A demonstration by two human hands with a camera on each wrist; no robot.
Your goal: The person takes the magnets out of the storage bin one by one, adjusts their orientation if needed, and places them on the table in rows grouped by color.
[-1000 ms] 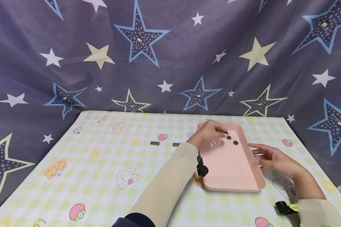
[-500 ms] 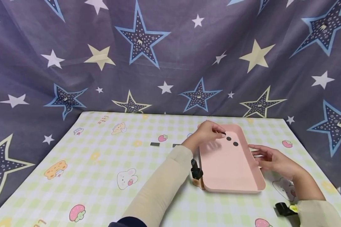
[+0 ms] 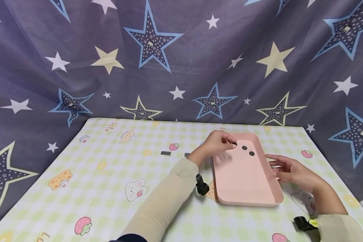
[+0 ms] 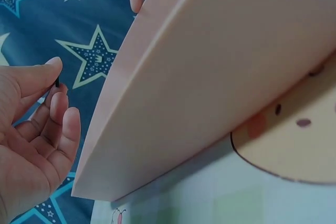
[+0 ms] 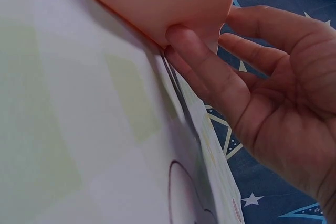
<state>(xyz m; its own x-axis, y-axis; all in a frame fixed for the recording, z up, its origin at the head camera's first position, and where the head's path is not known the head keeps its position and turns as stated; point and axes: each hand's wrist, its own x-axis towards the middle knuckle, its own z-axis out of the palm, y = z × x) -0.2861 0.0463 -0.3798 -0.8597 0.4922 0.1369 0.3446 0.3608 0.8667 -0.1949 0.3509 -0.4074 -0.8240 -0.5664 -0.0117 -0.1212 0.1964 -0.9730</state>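
A small black disc [image 3: 234, 144] is being pinched between thumb and fingertip of the left hand [image 3: 219, 142], held over the far left part of the pink tray [image 3: 245, 188]. Two more black discs [image 3: 248, 150] are already lying flat inside the tray near its far end, apart from each other. The tray is being steadied along its right wall by the right hand [image 3: 290, 168], whose fingers are lying straight against the wall (nothing is being gripped there; one fingertip [image 5: 181, 38] is being pressed to the tray's lower edge). Two dark rectangular pieces [image 3: 165, 153] are being left on the checked surface [image 3: 109, 188], left of the tray toward the middle of the far half. Judged from this, the work is being counted as partly done: two discs in, a third in hand, the rectangular pieces outside.
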